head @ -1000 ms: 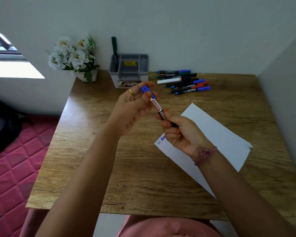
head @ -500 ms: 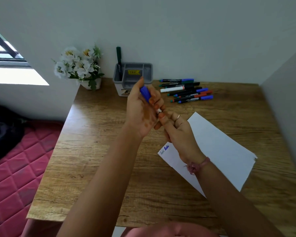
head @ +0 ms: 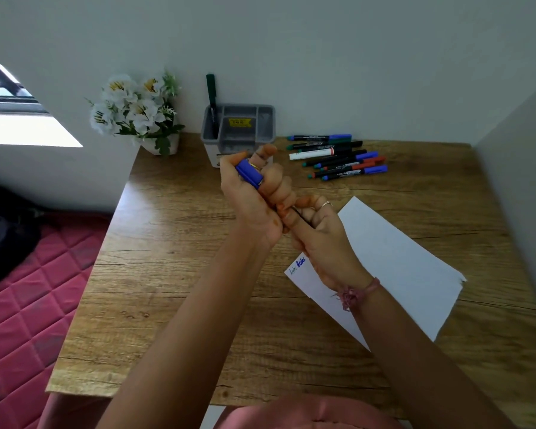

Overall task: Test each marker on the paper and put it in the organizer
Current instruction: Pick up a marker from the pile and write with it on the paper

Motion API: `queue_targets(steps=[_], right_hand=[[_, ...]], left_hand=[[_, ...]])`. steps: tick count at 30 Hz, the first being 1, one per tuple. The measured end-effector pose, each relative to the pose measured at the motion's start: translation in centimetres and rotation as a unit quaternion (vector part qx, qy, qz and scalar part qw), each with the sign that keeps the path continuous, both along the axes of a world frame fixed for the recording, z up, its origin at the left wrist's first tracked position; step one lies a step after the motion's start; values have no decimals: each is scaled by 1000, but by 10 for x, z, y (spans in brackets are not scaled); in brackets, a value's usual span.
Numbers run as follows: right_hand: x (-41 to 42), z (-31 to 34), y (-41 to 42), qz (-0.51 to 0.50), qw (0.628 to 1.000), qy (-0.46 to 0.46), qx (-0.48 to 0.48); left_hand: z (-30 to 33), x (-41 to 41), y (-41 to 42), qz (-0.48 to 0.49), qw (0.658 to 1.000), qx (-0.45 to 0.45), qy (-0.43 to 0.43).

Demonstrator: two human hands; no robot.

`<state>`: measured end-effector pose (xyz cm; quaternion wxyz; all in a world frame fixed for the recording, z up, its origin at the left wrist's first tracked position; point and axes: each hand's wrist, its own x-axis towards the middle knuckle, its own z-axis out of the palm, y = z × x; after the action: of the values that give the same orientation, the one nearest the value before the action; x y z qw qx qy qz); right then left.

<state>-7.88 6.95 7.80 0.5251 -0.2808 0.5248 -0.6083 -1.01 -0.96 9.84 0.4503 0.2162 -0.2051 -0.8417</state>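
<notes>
the paper [head: 393, 267] is lying near the front right of the table [head: 174, 274], already carrying two blue test scribbles at its left corner. above it the right hand [head: 319, 233] is curling round the dark barrel of the blue marker [head: 248, 173], while the left hand [head: 254, 193] is wrapping its fingers over the cap end. a second ago the hands were apart along the marker; now they are pressing together, so the cap is probably being pushed home and this one is ready for storing. farther back, the untested markers [head: 338, 156] are waiting in a row, and the grey organizer [head: 239, 131] is holding one green marker [head: 211, 100].
</notes>
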Motion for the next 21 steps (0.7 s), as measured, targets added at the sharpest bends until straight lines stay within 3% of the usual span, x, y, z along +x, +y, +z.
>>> queue_targets(steps=[7, 15, 18, 21], right_hand=[[-2, 2, -1, 23, 1000, 2, 3], [-6, 3, -18, 50, 997, -62, 15], [-8, -3, -29, 51, 990, -123, 38], [-3, -9, -40, 59, 990, -119, 55]], left_hand=[[3, 1, -1, 20, 1000, -10, -10], [-3, 8, -19, -67, 996, -21, 49], [-3, 10, -29, -62, 998, -18, 15], [-3, 11, -39, -3, 998, -27, -49]])
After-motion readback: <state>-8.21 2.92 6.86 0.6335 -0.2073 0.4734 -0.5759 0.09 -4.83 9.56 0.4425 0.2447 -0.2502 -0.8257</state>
